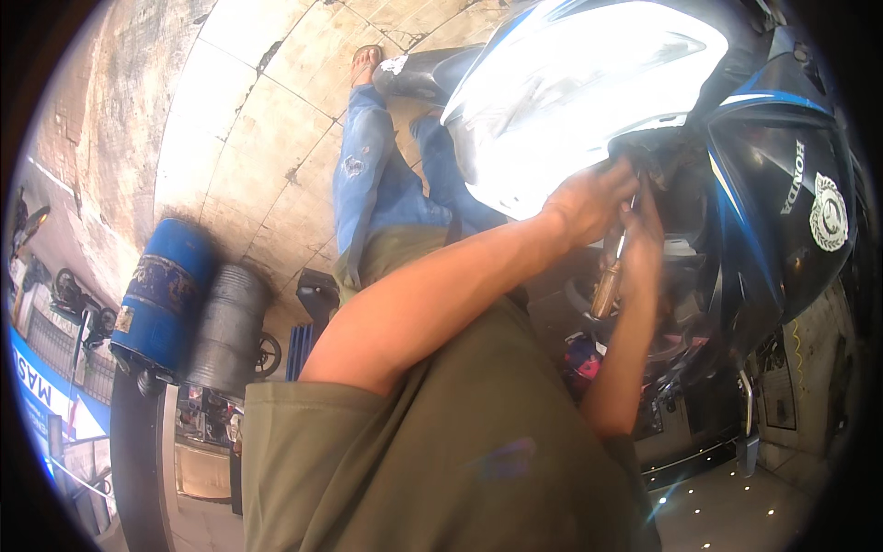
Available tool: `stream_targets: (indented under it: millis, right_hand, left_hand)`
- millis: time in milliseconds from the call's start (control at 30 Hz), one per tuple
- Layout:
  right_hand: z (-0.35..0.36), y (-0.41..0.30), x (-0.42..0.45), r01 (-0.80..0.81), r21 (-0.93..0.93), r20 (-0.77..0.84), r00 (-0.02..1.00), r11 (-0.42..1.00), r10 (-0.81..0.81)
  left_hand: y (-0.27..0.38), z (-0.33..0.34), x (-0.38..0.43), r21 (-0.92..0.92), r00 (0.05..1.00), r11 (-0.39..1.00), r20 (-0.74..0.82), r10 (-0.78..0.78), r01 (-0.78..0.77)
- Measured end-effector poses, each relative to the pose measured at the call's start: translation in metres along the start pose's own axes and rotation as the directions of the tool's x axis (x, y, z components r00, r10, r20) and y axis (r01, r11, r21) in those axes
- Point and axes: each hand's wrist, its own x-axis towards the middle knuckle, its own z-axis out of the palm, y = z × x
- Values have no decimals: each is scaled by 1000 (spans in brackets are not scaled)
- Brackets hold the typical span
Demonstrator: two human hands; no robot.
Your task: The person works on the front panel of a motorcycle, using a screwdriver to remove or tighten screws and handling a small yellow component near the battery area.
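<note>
A brown-handled screwdriver (607, 290) rests in my right hand (645, 238), its metal shaft between the fingers and its handle hanging towards me. My left hand (593, 196) is bent in close beside it, fingertips curled at the dark gap (641, 148) at the edge of a white fairing (579, 117). Whether the left fingers pinch anything is hidden. The fairing belongs to a blue, white and black motorcycle and is washed out by glare. Past my right hand sits the black, blue-edged body panel (772, 179) with Honda lettering and a round crest sticker.
My legs in blue jeans (369, 165) extend beside the motorcycle over cracked floor tiles (296, 138). At left are a blue metal drum (165, 290), a grey drum (227, 324) and a small wheel (267, 353). Farther off is a parked motorcycle (76, 300).
</note>
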Motion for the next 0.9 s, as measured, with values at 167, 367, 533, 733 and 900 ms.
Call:
stream_targets:
  millis: [167,367,533,733,900]
  right_hand:
    - [-1,2,7,14,-106,-19,1000,994,-16]
    - [-13,32,27,373,-373,40,921,850,-387]
    - [-7,2,16,30,-331,-14,999,943,-37]
    - [-18,20,26,240,-461,71,970,854,-234]
    - [-12,22,25,293,-384,85,955,875,-282]
  left_hand:
    - [5,2,3,-33,999,998,-19,-51,50]
    - [11,5,6,-71,995,993,-21,-96,94]
    - [13,6,8,-129,988,981,-30,-150,145]
    - [12,0,11,-345,974,920,-59,-219,186]
    - [8,-12,-2,-483,938,856,-172,-300,185]
